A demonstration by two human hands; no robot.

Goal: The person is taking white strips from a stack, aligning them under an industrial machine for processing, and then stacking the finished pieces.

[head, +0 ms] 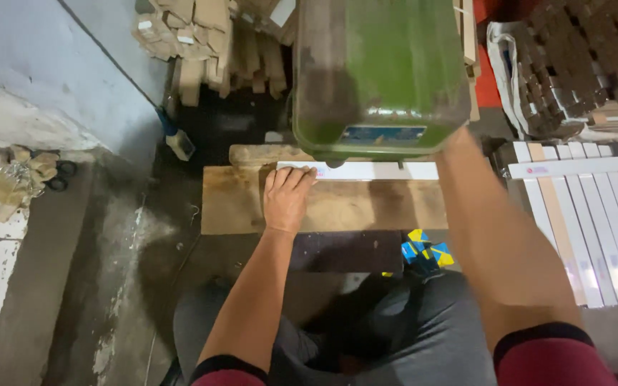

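My left hand (287,198) lies flat on a wooden saw table (366,207), fingertips pressing the left end of a long white strip (395,170) that runs across the table under a green machine housing (380,71). My right forearm (495,229) reaches forward on the right. The right hand itself is hidden behind the green housing, so its grip cannot be seen.
A stack of white, tan and dark strips (588,214) lies to the right. A sack of small dark wood blocks (581,64) sits at top right. Light wood offcuts (202,43) are piled behind the machine. Rubbish (23,179) lies on the floor at left.
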